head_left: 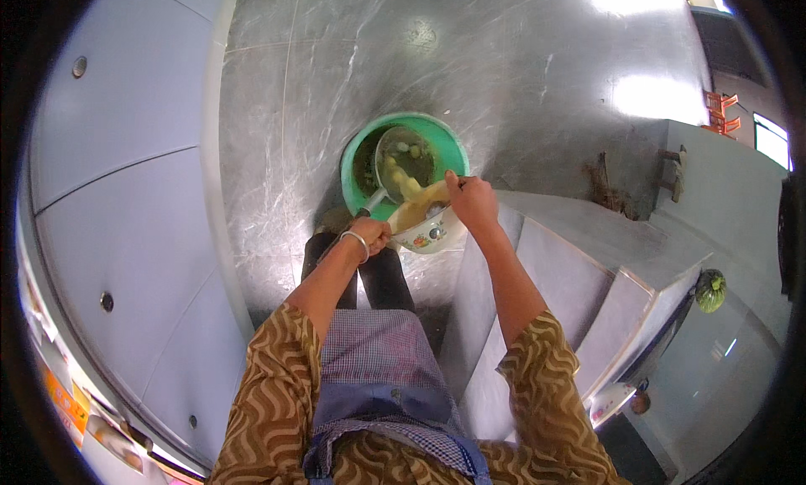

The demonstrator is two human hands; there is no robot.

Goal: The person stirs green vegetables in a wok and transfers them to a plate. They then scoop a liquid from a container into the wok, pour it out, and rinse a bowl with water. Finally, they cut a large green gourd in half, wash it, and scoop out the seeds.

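Observation:
My left hand, with a bangle on the wrist, grips the dark handle of a round metal strainer and also meets the bowl's left rim. My right hand holds the right rim of a white enamel bowl with a fruit pattern. The bowl tilts away from me, and yellowish liquid runs from it into the strainer. Beneath, a green plastic bucket stands on the floor with dark, murky contents. A rounded dark metallic thing shows inside the bowl; I cannot tell what it is.
White cabinet fronts line the left side. Tiled steps or ledges rise at the right, close to my right arm. A green squash lies farther right. Grey marbled floor stretches ahead, and orange chairs stand at the far right.

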